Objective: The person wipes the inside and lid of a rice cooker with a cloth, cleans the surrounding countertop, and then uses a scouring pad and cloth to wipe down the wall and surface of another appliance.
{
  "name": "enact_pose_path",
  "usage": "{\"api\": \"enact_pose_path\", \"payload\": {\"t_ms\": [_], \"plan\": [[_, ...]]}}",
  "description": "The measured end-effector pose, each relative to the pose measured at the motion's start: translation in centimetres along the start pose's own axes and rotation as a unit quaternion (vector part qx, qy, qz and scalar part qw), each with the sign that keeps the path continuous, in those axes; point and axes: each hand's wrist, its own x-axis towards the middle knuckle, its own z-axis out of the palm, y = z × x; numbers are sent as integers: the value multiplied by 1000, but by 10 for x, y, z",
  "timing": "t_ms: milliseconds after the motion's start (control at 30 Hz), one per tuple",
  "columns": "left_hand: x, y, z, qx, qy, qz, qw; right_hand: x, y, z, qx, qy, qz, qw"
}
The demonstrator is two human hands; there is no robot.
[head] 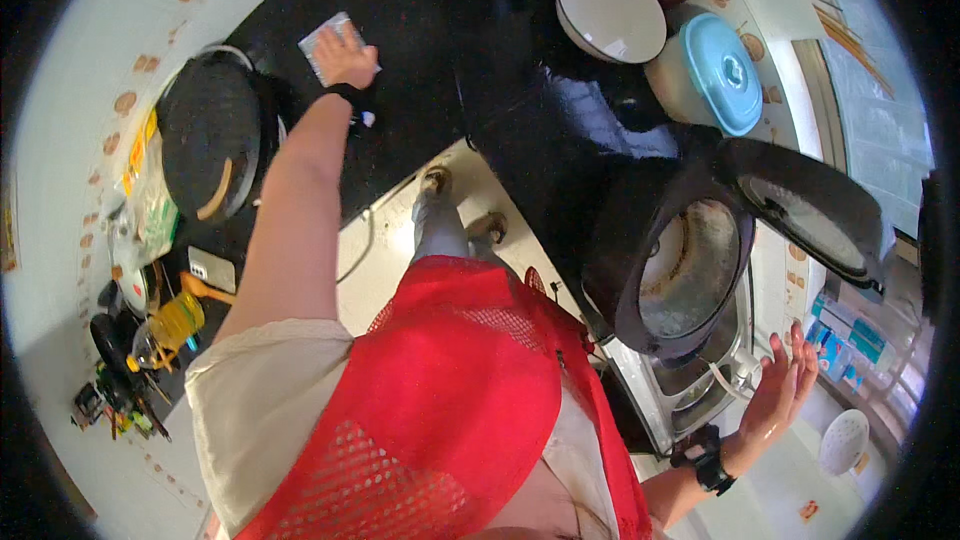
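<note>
My left hand (343, 56) lies flat with its fingers spread, holding a folded light grey cloth (309, 47) down against the black countertop (420, 37). The cloth's edges show around the hand. At the lower right my right hand (784, 382) is raised with fingers extended and nothing in it, beside the sink (694, 401) and its white tap (744, 369). A dark appliance with its lid up and a wet, stained metal inner bowl (690, 266) stands above the sink in the picture.
Left of my left arm are a round black pan (206, 120), a phone (211, 268), a wooden spoon (199, 287) and an oil bottle (169, 322). A white bowl (611, 11) and a blue-lidded container (724, 75) stand at the upper right.
</note>
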Motion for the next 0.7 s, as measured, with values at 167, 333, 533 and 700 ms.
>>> {"api": "enact_pose_path", "payload": {"t_ms": [167,333,533,700], "plan": [[-3,126,-85,-296,42,253,920,7,-17,24,-11,-20,-9,1000],[-105,158,-88,-292,57,449,843,33,-33,77,-15,-46,-1,999],[17,36,-71,-256,-28,255,932,52,-42,116,-51,-74,5,996],[42,75,-81,-322,72,190,925,60,-49,138,-63,-81,29,994]]}}
